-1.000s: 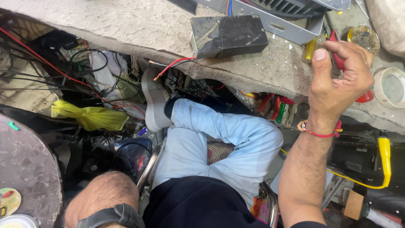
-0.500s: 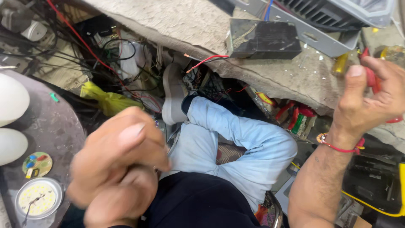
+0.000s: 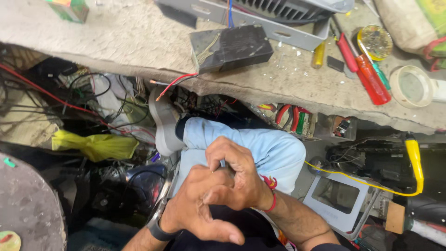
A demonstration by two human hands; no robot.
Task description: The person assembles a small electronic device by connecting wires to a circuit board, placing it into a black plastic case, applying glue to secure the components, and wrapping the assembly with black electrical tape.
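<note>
My left hand [image 3: 195,209] and right hand [image 3: 237,179] clamp together on a small grey part [image 3: 223,163] at lower centre; probably light, stiff; best pinched at its tip.

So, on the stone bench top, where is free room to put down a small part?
The bench top is bare on its left, between the green box at the far edge and the black box. Right of the black box it is crowded: red screwdrivers, a yellow handle, a tape roll.
</note>
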